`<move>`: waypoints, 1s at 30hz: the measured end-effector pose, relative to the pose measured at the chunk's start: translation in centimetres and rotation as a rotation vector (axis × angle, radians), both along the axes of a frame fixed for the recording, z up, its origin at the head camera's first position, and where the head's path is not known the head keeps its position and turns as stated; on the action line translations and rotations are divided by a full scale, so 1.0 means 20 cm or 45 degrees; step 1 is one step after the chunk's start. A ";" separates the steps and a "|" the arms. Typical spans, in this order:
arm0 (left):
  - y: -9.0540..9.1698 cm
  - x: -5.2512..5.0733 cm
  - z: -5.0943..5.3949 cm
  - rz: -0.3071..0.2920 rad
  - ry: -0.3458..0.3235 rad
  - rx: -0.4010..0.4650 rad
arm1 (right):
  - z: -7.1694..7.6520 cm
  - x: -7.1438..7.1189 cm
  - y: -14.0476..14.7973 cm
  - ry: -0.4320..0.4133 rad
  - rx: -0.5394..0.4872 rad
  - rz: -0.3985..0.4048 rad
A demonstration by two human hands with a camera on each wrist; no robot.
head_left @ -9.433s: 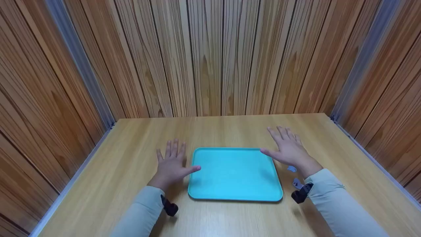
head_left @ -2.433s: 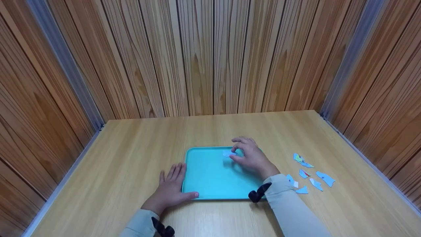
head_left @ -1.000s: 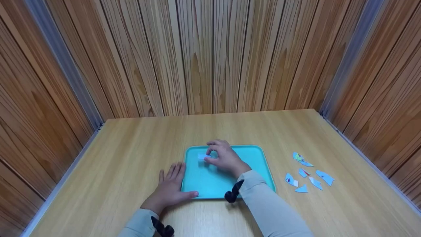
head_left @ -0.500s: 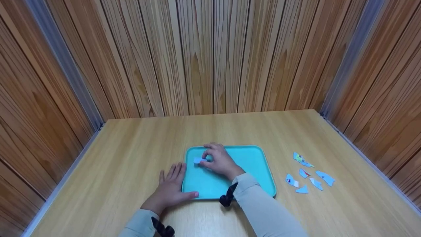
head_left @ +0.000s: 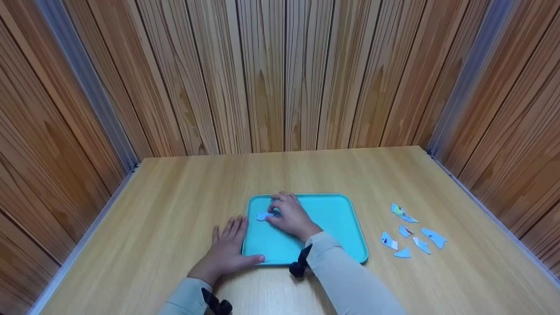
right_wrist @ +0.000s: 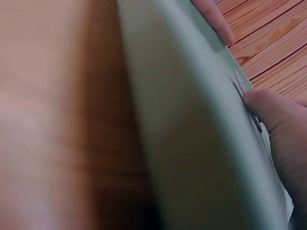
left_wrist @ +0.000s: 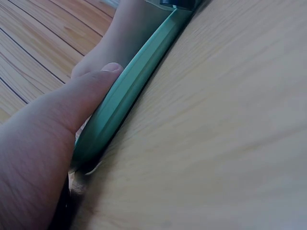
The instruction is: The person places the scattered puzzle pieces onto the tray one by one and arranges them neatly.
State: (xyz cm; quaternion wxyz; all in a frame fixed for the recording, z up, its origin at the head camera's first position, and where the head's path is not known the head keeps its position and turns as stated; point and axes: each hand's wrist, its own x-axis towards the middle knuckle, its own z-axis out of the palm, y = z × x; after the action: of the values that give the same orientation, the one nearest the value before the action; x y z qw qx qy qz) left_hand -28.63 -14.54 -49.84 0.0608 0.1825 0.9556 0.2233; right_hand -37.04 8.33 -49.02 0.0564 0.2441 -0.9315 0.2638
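A turquoise tray [head_left: 323, 227] lies on the wooden table. Over its left part, the right hand [head_left: 291, 216] pinches a small light-blue piece [head_left: 263, 216] between thumb and fingers. In the right wrist view the thumb of the right hand [right_wrist: 280, 127] is against the thin piece [right_wrist: 247, 103], close to the tray surface [right_wrist: 206, 120]. The left hand [head_left: 225, 251] rests at the tray's left edge, fingers straight and thumb over the near-left corner. The left wrist view shows the left thumb [left_wrist: 91, 91] touching the tray's rim [left_wrist: 129, 91].
Several irregular pieces, mostly blue, lie on the table to the right of the tray, among them a patterned one [head_left: 403, 213] and a plain one [head_left: 433, 237]. Wood-plank walls [head_left: 271, 78] stand behind the table [head_left: 188, 183] and at both sides.
Over the last second the right hand has moved slightly left and nearer with the piece, lowering toward the tray's left part. The left hand has stayed in place at the tray's edge.
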 end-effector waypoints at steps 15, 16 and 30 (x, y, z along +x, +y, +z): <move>-0.01 0.00 -0.01 -0.006 -0.014 0.005 | -0.03 -0.01 -0.05 -0.032 -0.037 -0.172; -0.01 0.00 -0.01 -0.008 -0.014 0.008 | -0.03 -0.01 -0.05 -0.020 -0.041 -0.177; 0.00 -0.02 0.00 -0.012 -0.036 0.007 | -0.03 -0.03 -0.08 0.034 -0.051 -0.232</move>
State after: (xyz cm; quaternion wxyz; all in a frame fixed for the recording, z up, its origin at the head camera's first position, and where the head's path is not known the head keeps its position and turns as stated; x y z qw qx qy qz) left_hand -28.95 -14.49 -49.88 0.0749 0.1842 0.9531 0.2283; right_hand -37.54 6.67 -49.66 0.0975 0.1607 -0.9435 0.2729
